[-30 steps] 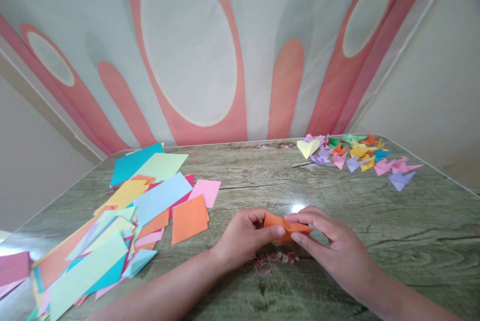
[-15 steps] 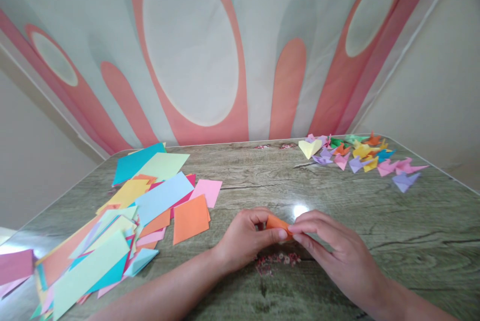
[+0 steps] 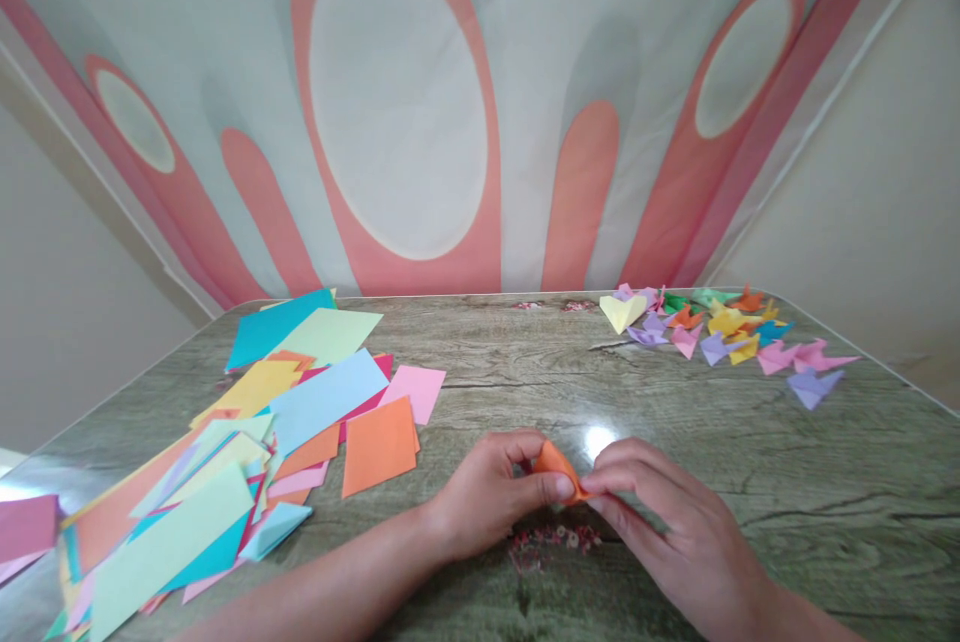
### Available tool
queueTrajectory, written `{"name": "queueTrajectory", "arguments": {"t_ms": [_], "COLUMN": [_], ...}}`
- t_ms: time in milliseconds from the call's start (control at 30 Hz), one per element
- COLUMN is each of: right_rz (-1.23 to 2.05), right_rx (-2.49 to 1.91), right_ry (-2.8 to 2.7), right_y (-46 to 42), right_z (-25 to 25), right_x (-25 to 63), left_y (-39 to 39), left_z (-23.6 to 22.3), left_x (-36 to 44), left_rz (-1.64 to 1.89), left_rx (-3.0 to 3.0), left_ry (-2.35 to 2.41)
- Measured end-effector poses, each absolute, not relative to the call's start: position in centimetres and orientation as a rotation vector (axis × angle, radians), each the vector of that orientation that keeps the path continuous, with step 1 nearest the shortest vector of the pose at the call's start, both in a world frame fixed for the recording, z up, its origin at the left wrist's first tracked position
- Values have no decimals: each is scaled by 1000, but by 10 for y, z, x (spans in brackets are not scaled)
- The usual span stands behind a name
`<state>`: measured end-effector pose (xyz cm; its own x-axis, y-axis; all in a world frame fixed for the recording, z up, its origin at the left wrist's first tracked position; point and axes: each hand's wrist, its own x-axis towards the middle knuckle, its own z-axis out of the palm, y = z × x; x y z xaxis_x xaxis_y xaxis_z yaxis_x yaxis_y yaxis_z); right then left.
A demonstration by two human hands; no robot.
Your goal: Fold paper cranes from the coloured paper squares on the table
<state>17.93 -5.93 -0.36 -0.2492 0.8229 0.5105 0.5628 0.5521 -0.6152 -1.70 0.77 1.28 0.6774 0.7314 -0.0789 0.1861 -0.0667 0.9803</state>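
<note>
A small folded piece of orange paper [image 3: 556,462] is held between my two hands, just above the table. My left hand [image 3: 499,484] pinches its left part, thumb in front and fingers behind. At its right end, the thumb and fingertips of my right hand [image 3: 667,512] close on the tip. My fingers hide much of the paper, so its full folded shape cannot be made out. Left of my left hand lies a flat orange square sheet [image 3: 380,445].
Loose coloured paper sheets [image 3: 169,547] spread over the table's left side, with a folded light-blue piece [image 3: 277,530] at their edge. Several small folded paper figures [image 3: 731,322] and a pale yellow paper heart [image 3: 622,311] sit at the back right. Behind stands a patterned wall [image 3: 397,112].
The orange paper is tilted more steeply, its right end lower, with both hands still on it. The whole view has shifted slightly.
</note>
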Motion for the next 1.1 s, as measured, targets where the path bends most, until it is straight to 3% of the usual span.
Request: {"name": "queueTrajectory", "arguments": {"t_ms": [233,800,1100], "right_rz": [337,335,406], "right_rx": [-1162,-1084,-1252], "right_ry": [-1894,-1884,-1796], "right_y": [-62,-64,-63], "right_z": [0,0,-3], "right_x": [178,176,175], "left_y": [2,-15,-16], "left_z": [14,20,18], "left_x": [-16,-8,-5], "left_rz": [913,646,589], "left_rx": [1830,1555,1372], "left_ry": [982,762,681]}}
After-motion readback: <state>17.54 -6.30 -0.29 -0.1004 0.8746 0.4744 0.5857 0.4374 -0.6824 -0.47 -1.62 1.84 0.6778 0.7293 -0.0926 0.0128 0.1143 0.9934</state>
